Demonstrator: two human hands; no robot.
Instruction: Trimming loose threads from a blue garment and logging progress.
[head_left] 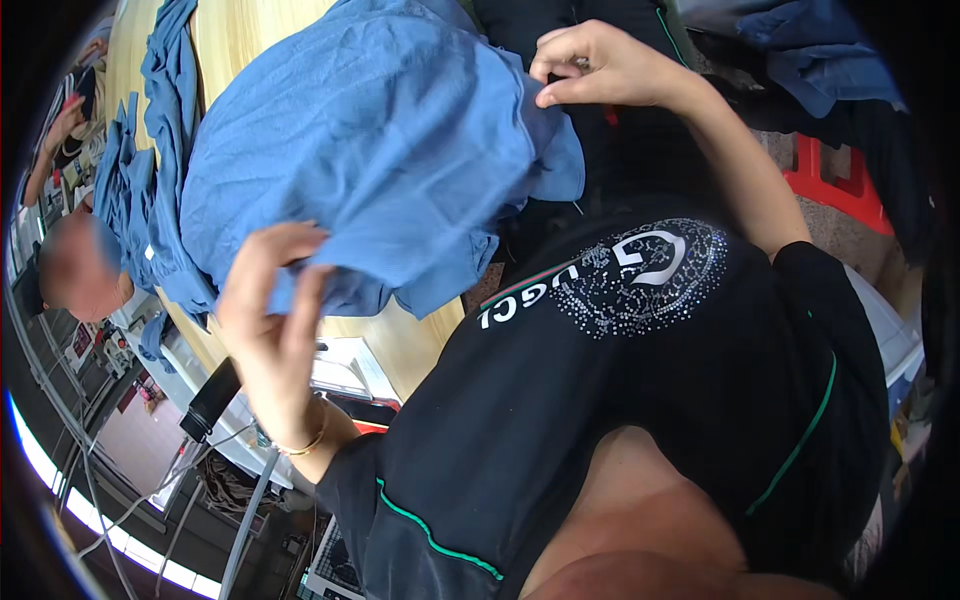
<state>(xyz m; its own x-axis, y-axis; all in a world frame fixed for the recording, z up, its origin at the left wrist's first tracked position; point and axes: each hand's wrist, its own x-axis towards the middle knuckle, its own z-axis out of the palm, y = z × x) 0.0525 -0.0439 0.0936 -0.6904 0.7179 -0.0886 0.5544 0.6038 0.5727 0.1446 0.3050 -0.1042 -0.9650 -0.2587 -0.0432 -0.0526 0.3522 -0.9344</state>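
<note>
A large blue garment of thin, denim-like cloth is spread over the table and hangs past its near edge; its exact kind is hard to tell. My right hand pinches its hemmed edge between thumb and forefinger at the upper right. At the lower left, my left hand has its thumb and fingers bent around another part of the same cloth, slightly blurred. The fabric between my hands is lifted and creased, with a loose fold below it. A bracelet circles my left wrist.
More blue garments lie along the left side of the pale wooden table. Near my left forearm are a black cylinder and an open notebook. A red stool stands right. Another person is at the far left.
</note>
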